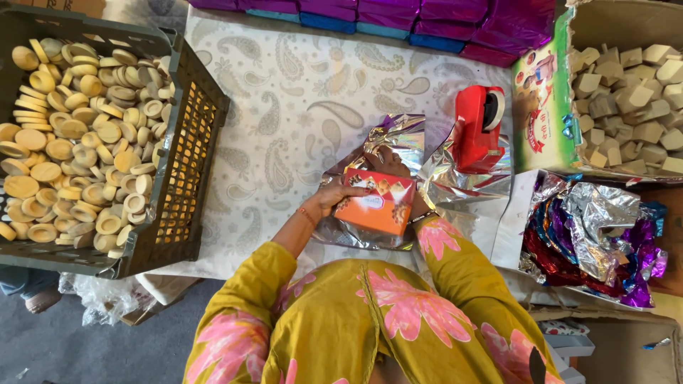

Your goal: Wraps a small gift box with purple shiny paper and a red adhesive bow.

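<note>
A person in a yellow top with pink flowers sits at the near edge of a table with a paisley cloth [284,85]. Both hands are on a small orange box [375,203] that lies on a shiny silver wrapping sheet [398,135] near the middle of the near edge.

The left hand [334,193] rests on the left end of the box, fingers bent down over its top edge and pressing on it. The right hand [391,162] is behind the box at its far side, mostly hidden by the box and the foil — you cannot tell if its fingers are spread or closed. A thin bangle shows on the right wrist.

Just to the right of the box stands a red tape holder [478,128], touching the crinkled foil.

At the left edge sits a dark plastic crate [192,142] full of round tan pieces [78,135]. At the right edge a cardboard box [548,107] holds pale blocky pieces [626,92]. Below it lies a pile of shiny foil sheets [597,235] — silver, purple, red and blue. Along the far edge is a row of packs wrapped in purple foil [427,18].
</note>
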